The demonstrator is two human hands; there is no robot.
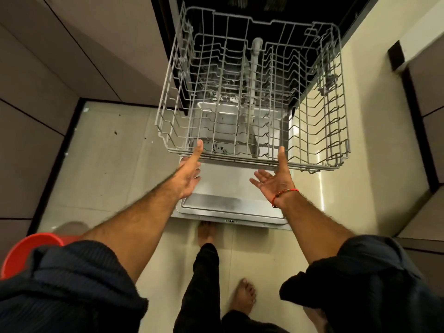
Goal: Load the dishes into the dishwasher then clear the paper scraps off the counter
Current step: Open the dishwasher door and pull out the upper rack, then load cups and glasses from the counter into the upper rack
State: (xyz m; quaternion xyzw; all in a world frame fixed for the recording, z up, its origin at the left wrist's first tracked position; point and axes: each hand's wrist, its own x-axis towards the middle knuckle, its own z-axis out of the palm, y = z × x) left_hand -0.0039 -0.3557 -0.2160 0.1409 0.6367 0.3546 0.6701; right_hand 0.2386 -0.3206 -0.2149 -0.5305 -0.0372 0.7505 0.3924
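Note:
The dishwasher stands open with its door [230, 205] folded down flat in front of me. A grey wire rack [319, 131] is pulled out over the door and holds no dishes. My left hand [189, 174] reaches to the rack's front left rim, thumb raised against the wire, fingers straight below it. My right hand [276, 179] is at the front rim further right, palm up, fingers spread, thumb touching the wire. No dishes or paper scraps are in view.
Grey cabinet fronts [60, 75] rise on the left and right. A red bucket [26, 251] sits on the tiled floor at lower left. My bare feet [242, 296] stand just before the door's edge.

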